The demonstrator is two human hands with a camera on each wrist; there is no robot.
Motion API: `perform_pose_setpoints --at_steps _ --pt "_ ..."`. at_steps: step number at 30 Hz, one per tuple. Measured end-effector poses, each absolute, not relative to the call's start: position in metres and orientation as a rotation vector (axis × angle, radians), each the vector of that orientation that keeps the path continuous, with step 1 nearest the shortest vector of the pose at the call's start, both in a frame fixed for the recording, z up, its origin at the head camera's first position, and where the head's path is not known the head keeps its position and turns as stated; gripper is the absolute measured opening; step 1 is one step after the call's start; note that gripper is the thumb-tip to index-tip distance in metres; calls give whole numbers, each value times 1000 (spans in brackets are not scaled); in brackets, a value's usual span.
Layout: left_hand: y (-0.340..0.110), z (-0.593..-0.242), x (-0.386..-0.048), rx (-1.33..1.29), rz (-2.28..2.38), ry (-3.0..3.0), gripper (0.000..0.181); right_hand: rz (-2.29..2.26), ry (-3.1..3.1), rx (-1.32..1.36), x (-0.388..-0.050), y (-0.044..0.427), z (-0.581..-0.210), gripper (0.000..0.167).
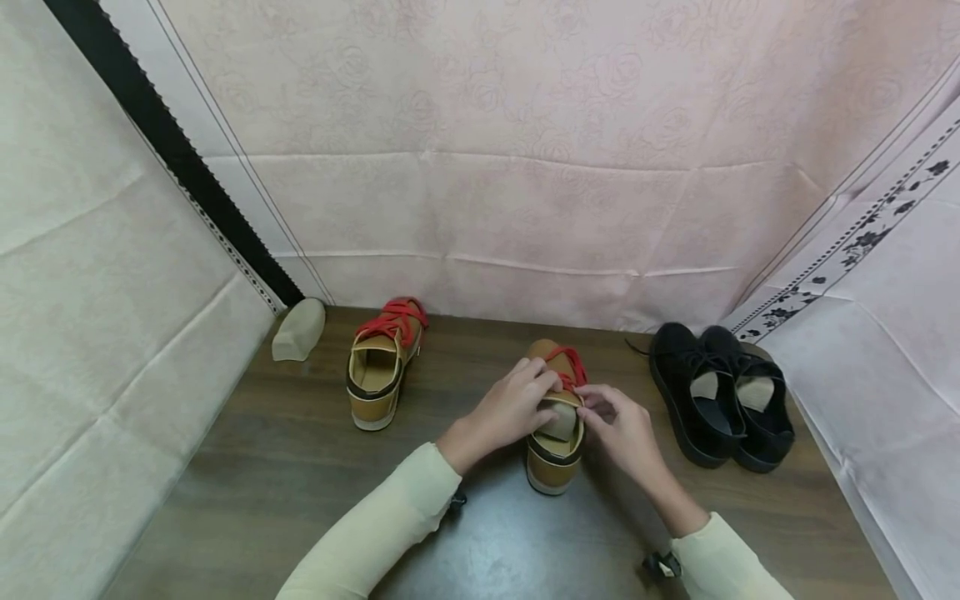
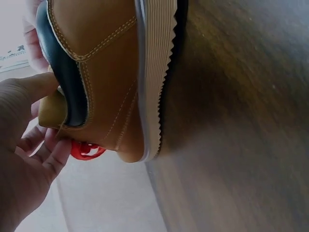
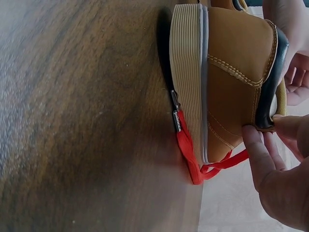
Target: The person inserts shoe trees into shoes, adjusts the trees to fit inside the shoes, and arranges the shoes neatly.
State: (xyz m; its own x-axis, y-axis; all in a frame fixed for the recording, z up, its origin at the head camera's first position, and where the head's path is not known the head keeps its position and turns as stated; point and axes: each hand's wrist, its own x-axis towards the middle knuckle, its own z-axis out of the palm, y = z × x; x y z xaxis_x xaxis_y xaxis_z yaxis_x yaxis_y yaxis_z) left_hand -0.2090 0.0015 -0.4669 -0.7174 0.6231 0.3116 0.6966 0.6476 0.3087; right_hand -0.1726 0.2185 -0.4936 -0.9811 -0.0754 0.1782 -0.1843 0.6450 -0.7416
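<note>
A tan shoe (image 1: 552, 477) with red laces (image 1: 573, 367) stands on the wooden surface, its heel toward me. A pale shoe insert (image 1: 558, 422) sits in its opening. My left hand (image 1: 512, 406) grips the left edge of the opening near the tongue, thumb at the collar and fingers by the laces. On the opposite side my right hand (image 1: 621, 427) pinches the upper edge between thumb and fingers. In the right wrist view a red lace (image 3: 189, 153) hangs down past the sole to a metal tip. The tongue (image 2: 52, 110) shows between the left thumb and fingers.
Left of the hands stands the matching tan shoe (image 1: 372, 408) with red laces. Another pale insert (image 1: 299, 332) lies in the far left corner. At the right is a pair of black shoes (image 1: 686, 417) with pale inserts inside. Patterned cloth walls (image 1: 480, 208) enclose the surface.
</note>
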Motion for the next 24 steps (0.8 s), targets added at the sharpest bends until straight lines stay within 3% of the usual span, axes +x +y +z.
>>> perform_pose_setpoints --at_steps 24 --pt "10 -481 -222 -1137 -450 -2614 25 1228 -2712 228 -172 217 -491 25"
